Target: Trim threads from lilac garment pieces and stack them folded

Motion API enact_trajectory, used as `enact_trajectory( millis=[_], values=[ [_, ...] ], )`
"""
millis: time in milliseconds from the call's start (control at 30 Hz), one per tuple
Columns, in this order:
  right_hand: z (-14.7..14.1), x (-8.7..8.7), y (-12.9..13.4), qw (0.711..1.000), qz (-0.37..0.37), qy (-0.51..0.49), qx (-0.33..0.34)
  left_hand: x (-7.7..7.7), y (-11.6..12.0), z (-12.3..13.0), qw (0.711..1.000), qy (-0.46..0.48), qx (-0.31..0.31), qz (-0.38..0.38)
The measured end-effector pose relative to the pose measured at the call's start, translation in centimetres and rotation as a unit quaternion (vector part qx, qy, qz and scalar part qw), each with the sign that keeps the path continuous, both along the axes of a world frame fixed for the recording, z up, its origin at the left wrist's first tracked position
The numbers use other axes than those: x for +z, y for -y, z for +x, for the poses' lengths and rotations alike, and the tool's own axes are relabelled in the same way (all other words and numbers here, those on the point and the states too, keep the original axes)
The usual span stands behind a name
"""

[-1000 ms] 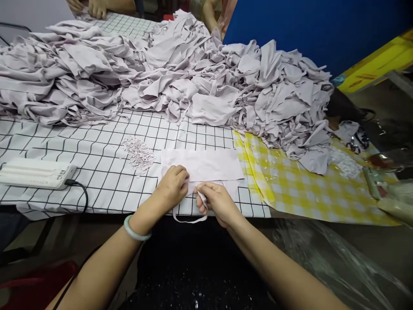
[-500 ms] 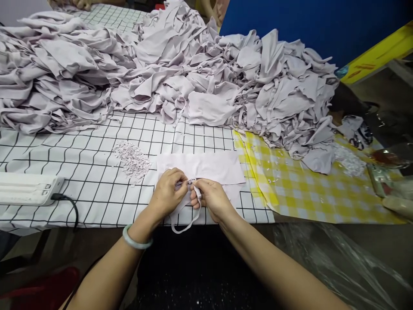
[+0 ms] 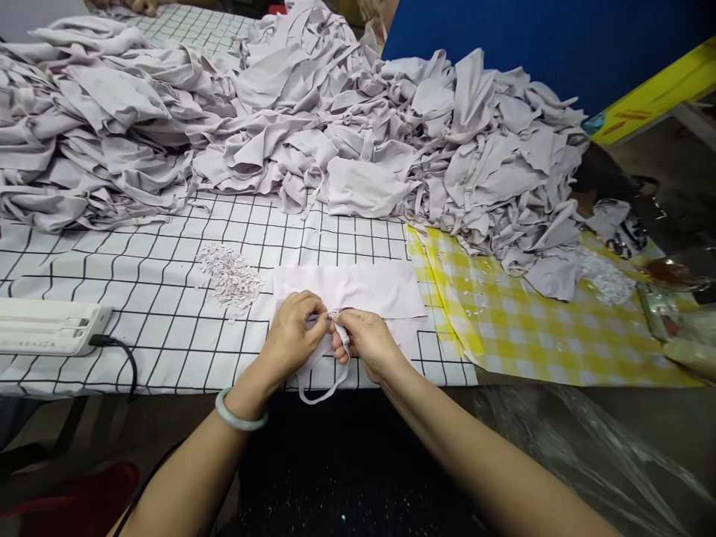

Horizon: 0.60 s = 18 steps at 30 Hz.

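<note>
Soft, matte, pale lilac cloth: narrow strap (image 3: 316, 402) in a hanging loop, flat rectangular panel (image 3: 358, 287) with a straight edge. Left hand (image 3: 294, 332) and right hand (image 3: 369, 343) closed in pinches on the strap, fingertips nearly meeting; exact contact too small to tell. Loop below the grip, panel just beyond; farther off, crumpled cloth heap (image 3: 268, 134) on grid-patterned tablecloth (image 3: 162, 298).

A gap separates the scrap pile (image 3: 232, 280) from the obstructing fabric heap (image 3: 358, 142).

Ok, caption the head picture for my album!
Bare left hand and bare right hand meet at a thin, pale fabric strap before a crumpled, pale lilac cloth heap.
</note>
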State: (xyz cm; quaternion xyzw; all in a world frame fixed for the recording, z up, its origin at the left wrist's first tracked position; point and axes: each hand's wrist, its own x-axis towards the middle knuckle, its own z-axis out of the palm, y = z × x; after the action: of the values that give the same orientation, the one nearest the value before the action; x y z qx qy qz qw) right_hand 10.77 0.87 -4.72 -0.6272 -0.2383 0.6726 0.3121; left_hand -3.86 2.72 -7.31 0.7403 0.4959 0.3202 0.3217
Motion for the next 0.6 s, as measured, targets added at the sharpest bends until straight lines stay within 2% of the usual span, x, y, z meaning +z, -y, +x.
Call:
enact_trajectory(
  millis=[133,233,333,367,433,500,533,600],
  values=[
    [-0.1,0.3,-0.7,1.0,-0.025,-0.013,0.011,-0.2,-0.1,0.1,1.0,-0.005,0.0,0.005],
    [0.0,0.6,-1.1,0.991,-0.102,-0.082,0.018,-0.5,0.0,0.2,1.0,-0.01,0.002,0.018],
    [0.3,1.3,0.5,0.982,-0.133,-0.128,0.042,-0.4,0.3,-0.2,0.999,-0.009,-0.015,0.029],
    [0.7,1.6,1.5,0.985,-0.11,-0.116,0.067,-0.1,0.3,-0.6,0.999,-0.002,-0.029,0.023],
    [2.2,2.3,3.4,0.991,-0.014,-0.032,0.131,0.7,0.2,-1.9,0.999,0.008,-0.043,0.013],
    [4.8,2.7,4.3,0.973,0.112,0.129,0.153,1.5,-0.5,-3.3,0.999,-0.024,0.013,0.03],
    [6.5,2.8,4.0,0.949,0.173,0.224,0.138,1.8,-1.0,-3.9,0.995,-0.062,0.066,0.048],
    [9.9,2.2,2.1,0.876,0.261,0.397,0.08,2.0,-2.5,-4.7,0.972,-0.156,0.161,0.07]
  ],
)
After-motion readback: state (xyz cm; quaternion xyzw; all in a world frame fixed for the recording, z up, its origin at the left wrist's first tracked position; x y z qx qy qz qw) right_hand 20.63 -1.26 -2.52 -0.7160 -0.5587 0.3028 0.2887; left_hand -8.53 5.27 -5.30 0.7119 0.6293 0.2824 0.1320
